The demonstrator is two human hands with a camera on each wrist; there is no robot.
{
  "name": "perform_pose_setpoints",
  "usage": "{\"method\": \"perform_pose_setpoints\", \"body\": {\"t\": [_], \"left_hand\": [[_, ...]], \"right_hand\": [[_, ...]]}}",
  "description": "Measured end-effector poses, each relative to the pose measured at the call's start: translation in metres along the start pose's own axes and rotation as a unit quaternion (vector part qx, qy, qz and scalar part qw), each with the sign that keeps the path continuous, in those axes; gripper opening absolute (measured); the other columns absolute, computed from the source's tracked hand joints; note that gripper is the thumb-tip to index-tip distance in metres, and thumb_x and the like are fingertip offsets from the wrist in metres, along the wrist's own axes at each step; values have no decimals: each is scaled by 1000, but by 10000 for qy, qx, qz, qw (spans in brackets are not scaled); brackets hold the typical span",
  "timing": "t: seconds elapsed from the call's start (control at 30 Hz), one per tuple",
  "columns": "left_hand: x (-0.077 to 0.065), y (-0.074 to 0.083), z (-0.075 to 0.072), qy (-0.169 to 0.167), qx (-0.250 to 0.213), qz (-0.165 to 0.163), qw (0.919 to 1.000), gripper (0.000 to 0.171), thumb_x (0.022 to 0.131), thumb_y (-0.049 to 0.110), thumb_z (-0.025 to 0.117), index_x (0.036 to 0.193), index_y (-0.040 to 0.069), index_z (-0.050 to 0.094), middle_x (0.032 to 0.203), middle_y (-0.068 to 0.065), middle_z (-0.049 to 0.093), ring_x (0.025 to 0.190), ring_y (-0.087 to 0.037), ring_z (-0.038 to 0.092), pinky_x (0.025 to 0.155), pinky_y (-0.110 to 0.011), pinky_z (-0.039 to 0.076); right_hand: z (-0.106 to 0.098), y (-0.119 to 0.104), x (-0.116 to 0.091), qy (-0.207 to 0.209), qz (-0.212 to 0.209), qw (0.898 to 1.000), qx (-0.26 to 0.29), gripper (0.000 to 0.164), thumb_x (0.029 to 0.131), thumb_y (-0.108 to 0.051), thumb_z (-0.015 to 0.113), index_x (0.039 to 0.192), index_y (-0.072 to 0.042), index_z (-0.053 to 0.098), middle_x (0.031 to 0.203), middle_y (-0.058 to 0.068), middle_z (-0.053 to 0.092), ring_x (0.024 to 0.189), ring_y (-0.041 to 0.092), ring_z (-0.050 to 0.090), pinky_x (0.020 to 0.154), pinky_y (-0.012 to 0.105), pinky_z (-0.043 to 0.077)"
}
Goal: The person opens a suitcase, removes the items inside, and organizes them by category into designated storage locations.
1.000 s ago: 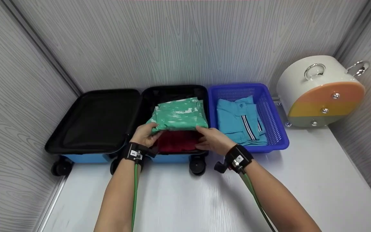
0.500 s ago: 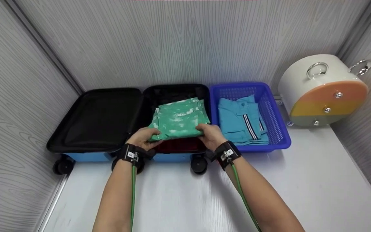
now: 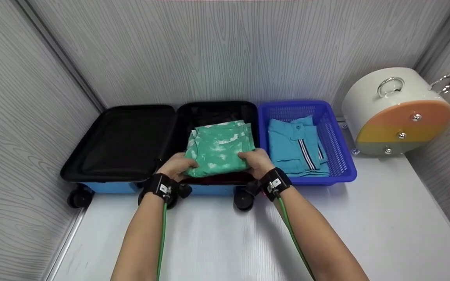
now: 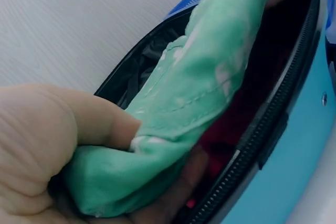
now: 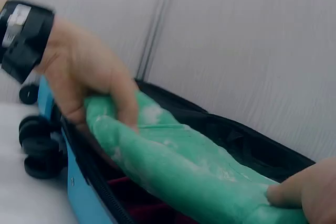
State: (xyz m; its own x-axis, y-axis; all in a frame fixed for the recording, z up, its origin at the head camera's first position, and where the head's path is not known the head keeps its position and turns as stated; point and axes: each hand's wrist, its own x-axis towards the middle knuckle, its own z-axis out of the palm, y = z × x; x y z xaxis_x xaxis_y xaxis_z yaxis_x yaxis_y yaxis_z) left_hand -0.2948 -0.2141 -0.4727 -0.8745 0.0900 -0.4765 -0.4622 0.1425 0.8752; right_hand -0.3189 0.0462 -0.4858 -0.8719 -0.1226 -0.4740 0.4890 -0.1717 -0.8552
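Observation:
A folded green garment with white blotches lies across the right half of an open suitcase. My left hand grips its near left corner, thumb on top and fingers underneath. At the near right corner my right hand holds it the same way. In the left wrist view the garment's near edge is bent over the fingers, above the suitcase's zipped rim. Dark red cloth shows beneath the garment inside the suitcase.
To the left lies the suitcase's other black-lined half, with black wheels facing me. A blue plastic basket with folded turquoise clothing stands at the right. Beyond it sits a white drum-shaped box with a striped front.
Both hands have lowered the green garment's near edge toward the suitcase's front, covering most of the red cloth. The head view has shifted slightly.

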Motion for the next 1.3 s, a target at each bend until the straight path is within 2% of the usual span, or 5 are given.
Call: {"method": "perform_pose_setpoints", "body": {"t": [0.17, 0.37, 0.67, 1.0, 1.3], "left_hand": [[2, -2, 2, -107, -186, 306, 9993, 45, 98, -1, 57, 143, -1, 49, 122, -16, 56, 98, -25, 62, 80, -34, 54], [4, -1, 6, -225, -401, 783, 9959, 50, 100, -1, 56, 148, -1, 45, 133, -18, 56, 106, -27, 63, 83, -33, 56], [6, 16, 37, -140, -262, 1252, 9917, 51, 102, 9, 61, 151, 4, 45, 132, -14, 61, 105, -25, 65, 87, -32, 54], [5, 41, 93, -549, -1027, 1343, 9841, 30, 90, -3, 50, 118, 2, 57, 101, -8, 57, 83, -20, 54, 73, -32, 48], [7, 40, 138, -758, -378, 1594, 9836, 39, 95, -6, 53, 133, 0, 58, 115, -11, 66, 97, -20, 63, 83, -31, 52]], "right_hand": [[2, 2, -4, 62, -586, 9954, -751, 45, 100, -2, 62, 142, 1, 49, 129, 15, 57, 111, 27, 60, 91, 37, 53], [-3, 5, -5, 11, -1567, 9823, -1031, 43, 100, -1, 60, 142, 2, 52, 133, 17, 59, 116, 29, 60, 95, 39, 51], [-36, -2, -10, -81, -2836, 9515, -1191, 52, 103, -5, 59, 152, -3, 45, 149, 15, 51, 135, 27, 50, 111, 40, 41], [-96, -9, -24, 206, -3098, 9391, -1474, 51, 105, -16, 60, 153, -7, 45, 149, 13, 52, 133, 26, 52, 105, 43, 47], [-143, -7, -33, 526, -2929, 9459, -1297, 50, 106, -11, 56, 154, -5, 43, 149, 15, 51, 134, 28, 51, 109, 45, 44]]}}
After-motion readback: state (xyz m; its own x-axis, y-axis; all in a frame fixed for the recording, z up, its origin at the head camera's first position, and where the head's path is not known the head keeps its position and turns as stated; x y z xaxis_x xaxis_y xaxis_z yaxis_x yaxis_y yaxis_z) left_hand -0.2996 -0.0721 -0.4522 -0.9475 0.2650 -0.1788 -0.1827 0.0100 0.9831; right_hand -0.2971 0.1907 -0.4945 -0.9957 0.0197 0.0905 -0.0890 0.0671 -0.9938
